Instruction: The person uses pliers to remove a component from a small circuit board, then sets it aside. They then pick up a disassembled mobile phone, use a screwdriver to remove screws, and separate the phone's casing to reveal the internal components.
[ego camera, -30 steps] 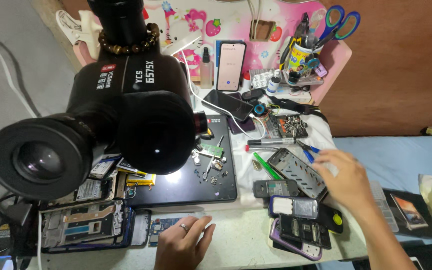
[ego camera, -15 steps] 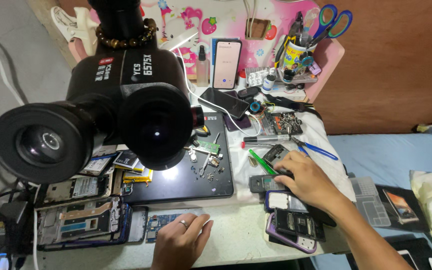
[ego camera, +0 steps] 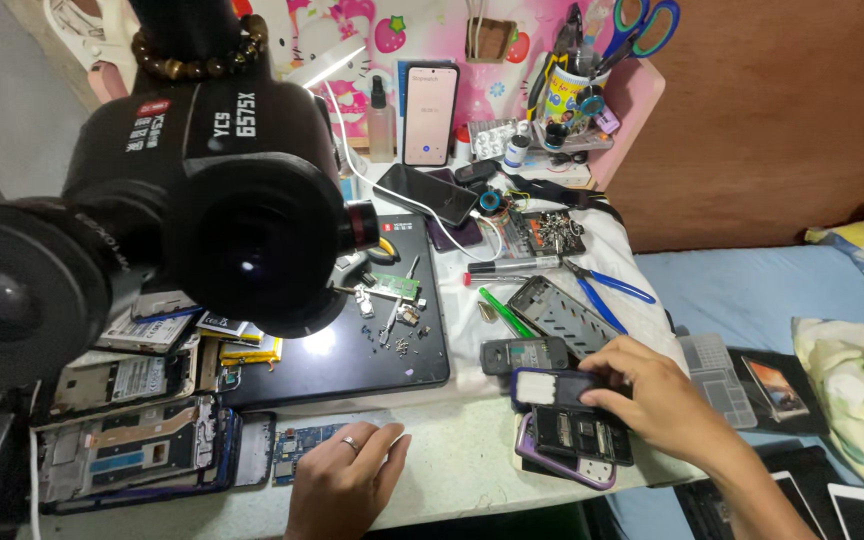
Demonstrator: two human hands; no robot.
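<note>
Cluttered with phone parts, a white workbench (ego camera: 472,470) fills the view, with a pink cartoon-print backdrop behind it and a blue cloth to the right. Under the right hand (ego camera: 657,400), a small black keypad phone (ego camera: 562,388) with its back open lies on the bench; the fingers are bent over its right end, fingertips (ego camera: 602,397) pressing on it, so the hand grips or pins it there. Just below those fingers sits another opened black phone (ego camera: 582,435) on top of a purple handset (ego camera: 557,462). Beyond the fingertips lie a grey keypad phone (ego camera: 524,354) and an empty phone frame (ego camera: 562,315), with blue-handled pliers (ego camera: 607,290) farther out.

The left hand (ego camera: 342,480), a ring on one finger, rests palm down on the bench with fingers loosely spread, holding nothing. Its fingertips (ego camera: 392,440) lie beside a small blue circuit board (ego camera: 302,445). Past them spreads a black work mat (ego camera: 352,350) strewn with screws and a green board (ego camera: 392,287). Left of the hand are stacked stripped phone chassis (ego camera: 122,450). A large black microscope head (ego camera: 182,220) looms over that side.
</note>
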